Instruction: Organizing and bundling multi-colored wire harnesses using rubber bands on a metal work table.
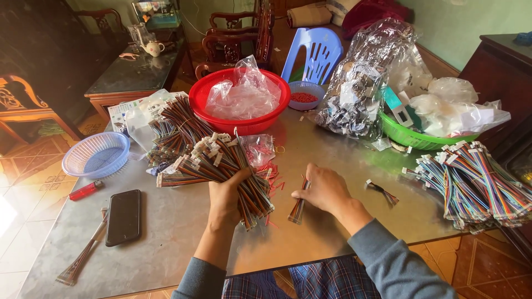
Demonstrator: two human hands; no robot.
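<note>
My left hand (226, 198) grips a thick bundle of multicoloured ribbon cables with white connectors (221, 160), held above the grey metal table (166, 243). On the table surface, my right hand (324, 190) presses down on a single short ribbon cable (298, 207) with its fingers closed on the cable's upper end. Another short cable (383, 192) lies loose just right of that hand. A large pile of the same kind of cables (476, 182) rests at the table's right edge.
A red basket with clear plastic bags (241, 99) and a green basket (415, 138) stand at the back. A black phone (123, 216), a red lighter (86, 190), a lilac basket (95, 155) and a flat cable (83, 254) lie left. More cable bundles (172, 127) sit behind.
</note>
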